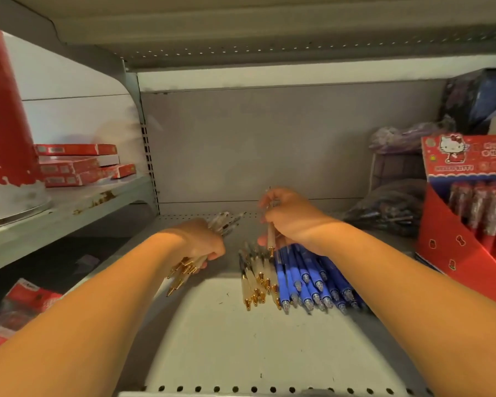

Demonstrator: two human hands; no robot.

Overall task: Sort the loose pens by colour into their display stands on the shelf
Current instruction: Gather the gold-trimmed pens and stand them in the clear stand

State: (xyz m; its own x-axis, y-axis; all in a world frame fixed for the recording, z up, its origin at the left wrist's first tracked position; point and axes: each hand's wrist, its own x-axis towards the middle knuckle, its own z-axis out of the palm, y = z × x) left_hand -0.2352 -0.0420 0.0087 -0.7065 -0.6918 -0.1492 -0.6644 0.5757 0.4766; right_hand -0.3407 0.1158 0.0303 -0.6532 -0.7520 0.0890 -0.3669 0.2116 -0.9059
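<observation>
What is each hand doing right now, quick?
Left hand: closed, gripping a bundle of gold-tipped pens.
Right hand: closed, holding a single gold-tipped pen.

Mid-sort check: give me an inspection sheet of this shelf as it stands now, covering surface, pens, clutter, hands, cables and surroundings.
Surface: pale metal shelf, a few small marks, holes along the front edge.
Job's things: loose gold-tipped pens and blue pens lie side by side, tips toward the camera; red display stand at right holds pens.
Clutter: plastic bags at the back right.
Grippers: left hand grips a bundle of gold-tipped pens; right hand pinches a single gold-tipped pen, tip down, above the pile.
Cables: nothing seen.
Surroundings: flat red boxes stacked on the neighbouring shelf at left.
</observation>
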